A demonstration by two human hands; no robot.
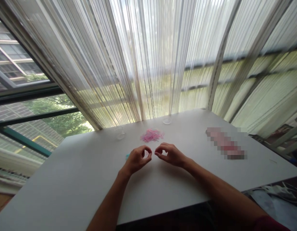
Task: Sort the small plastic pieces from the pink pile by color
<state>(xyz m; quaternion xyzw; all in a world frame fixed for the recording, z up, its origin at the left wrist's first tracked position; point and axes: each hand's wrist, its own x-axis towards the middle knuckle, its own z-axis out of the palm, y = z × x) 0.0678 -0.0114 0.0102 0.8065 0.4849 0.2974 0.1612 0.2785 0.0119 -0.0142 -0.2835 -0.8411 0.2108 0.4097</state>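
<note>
My left hand (139,158) and my right hand (169,154) face each other above the white table (90,179), a small gap between their fingertips. Each has thumb and forefinger pinched into a ring. Whatever the pinches hold, if anything, is too small to make out. Just beyond them lies a loose pile of thin pink and lilac strips (152,135), apart from both hands. A bit of something turquoise (127,156) peeks out beside my left hand, which hides the rest of it.
Near the table's far edge stand a clear round dish (166,120) and another clear container (120,132). A long pinkish item (225,143), blurred by pixels, lies at the right. Sheer striped curtains (153,64) hang behind the table. Cables (280,192) are bunched beyond its right front edge.
</note>
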